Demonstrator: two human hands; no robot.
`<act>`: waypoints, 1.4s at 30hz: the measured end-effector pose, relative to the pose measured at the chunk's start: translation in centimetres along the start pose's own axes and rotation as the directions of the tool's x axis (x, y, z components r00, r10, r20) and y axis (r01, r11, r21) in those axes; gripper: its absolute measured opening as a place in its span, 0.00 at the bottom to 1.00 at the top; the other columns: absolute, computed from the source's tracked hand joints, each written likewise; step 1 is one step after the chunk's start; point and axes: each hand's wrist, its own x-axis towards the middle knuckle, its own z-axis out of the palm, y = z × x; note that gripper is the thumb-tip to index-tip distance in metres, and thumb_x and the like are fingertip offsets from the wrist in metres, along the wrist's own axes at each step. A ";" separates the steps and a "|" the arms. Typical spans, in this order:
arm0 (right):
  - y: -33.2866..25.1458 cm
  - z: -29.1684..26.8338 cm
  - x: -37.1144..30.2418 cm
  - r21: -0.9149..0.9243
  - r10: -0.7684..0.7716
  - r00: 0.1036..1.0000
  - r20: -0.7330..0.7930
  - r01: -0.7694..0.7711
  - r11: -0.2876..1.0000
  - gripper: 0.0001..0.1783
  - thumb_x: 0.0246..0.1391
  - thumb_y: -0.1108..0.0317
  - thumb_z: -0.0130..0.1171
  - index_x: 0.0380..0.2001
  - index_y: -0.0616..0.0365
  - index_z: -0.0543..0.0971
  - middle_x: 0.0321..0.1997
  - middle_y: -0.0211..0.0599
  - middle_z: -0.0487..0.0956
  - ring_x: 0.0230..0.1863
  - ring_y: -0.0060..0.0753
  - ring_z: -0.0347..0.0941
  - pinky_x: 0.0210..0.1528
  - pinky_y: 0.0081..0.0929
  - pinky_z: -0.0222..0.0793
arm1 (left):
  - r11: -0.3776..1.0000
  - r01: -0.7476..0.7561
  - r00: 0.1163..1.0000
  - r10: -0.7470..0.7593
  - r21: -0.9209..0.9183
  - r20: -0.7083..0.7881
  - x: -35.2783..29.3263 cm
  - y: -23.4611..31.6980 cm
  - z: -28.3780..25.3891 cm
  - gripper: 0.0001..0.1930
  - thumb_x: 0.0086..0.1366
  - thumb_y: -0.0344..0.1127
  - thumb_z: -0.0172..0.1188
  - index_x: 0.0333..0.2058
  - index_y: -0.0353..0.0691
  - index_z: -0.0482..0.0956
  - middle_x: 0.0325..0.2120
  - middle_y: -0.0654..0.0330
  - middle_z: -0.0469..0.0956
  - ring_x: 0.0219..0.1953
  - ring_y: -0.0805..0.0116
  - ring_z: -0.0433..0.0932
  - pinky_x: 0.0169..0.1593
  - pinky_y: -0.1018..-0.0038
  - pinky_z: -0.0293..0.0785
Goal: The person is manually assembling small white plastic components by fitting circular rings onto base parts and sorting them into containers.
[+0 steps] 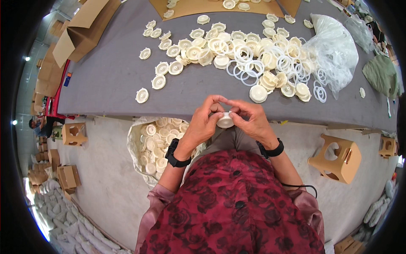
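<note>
Between my two hands, just off the table's near edge, is a round cream plastic cap [226, 122]. My left hand [206, 120] pinches it from the left, thumb on its upper rim. From the right, my right hand [252, 121] grips the same cap with its thumb, and the index fingertips almost meet above it. Whether a ring sits on the cap is hidden by my fingers. Ahead on the table lies a heap of similar caps [194, 53], mixed toward the right with translucent white rings [249, 73].
A clear plastic bag [334, 53] lies right of the heap on the grey table [114, 72]. An open carton [186, 9] stands at the back. Below the table, left of me, a white sack [134, 146] holds many caps. Brown stools [338, 158] stand on the floor at either side.
</note>
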 end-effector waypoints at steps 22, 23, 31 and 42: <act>-1.6 0.5 -0.3 -0.079 -0.042 0.998 -0.055 0.038 0.996 0.07 0.55 0.71 0.64 0.34 0.65 0.82 0.28 0.34 0.82 0.27 0.19 0.77 0.32 0.19 0.74 | 0.663 -0.079 0.991 -0.026 -0.744 -0.129 -2.1 -4.2 0.8 0.10 0.62 0.26 0.65 0.42 0.31 0.81 0.39 0.56 0.82 0.42 0.70 0.80 0.51 0.75 0.75; -1.6 0.5 -0.3 -0.098 -0.045 0.998 -0.049 0.040 0.994 0.08 0.55 0.70 0.64 0.33 0.65 0.82 0.28 0.35 0.82 0.27 0.20 0.77 0.32 0.19 0.74 | 0.662 -0.077 0.991 -0.028 -0.745 -0.128 -2.0 -4.0 0.6 0.10 0.62 0.26 0.65 0.42 0.31 0.81 0.39 0.56 0.82 0.42 0.70 0.80 0.51 0.75 0.75; -2.2 0.6 0.1 -0.266 -0.108 0.994 0.016 0.108 0.958 0.09 0.56 0.69 0.63 0.35 0.66 0.81 0.29 0.39 0.81 0.27 0.26 0.77 0.31 0.23 0.73 | 0.918 0.079 0.992 -0.112 -0.388 -0.063 -1.5 -1.2 0.2 0.11 0.61 0.20 0.61 0.42 0.31 0.80 0.32 0.63 0.80 0.35 0.77 0.78 0.42 0.80 0.74; -0.7 0.3 -0.4 0.236 0.077 0.983 -0.165 -0.036 0.971 0.08 0.61 0.75 0.59 0.42 0.66 0.81 0.35 0.28 0.81 0.35 0.14 0.74 0.36 0.17 0.73 | 0.789 0.017 0.990 -0.100 -0.615 -0.100 -1.5 -2.2 1.6 0.13 0.65 0.28 0.63 0.46 0.34 0.75 0.36 0.61 0.80 0.41 0.76 0.78 0.48 0.77 0.74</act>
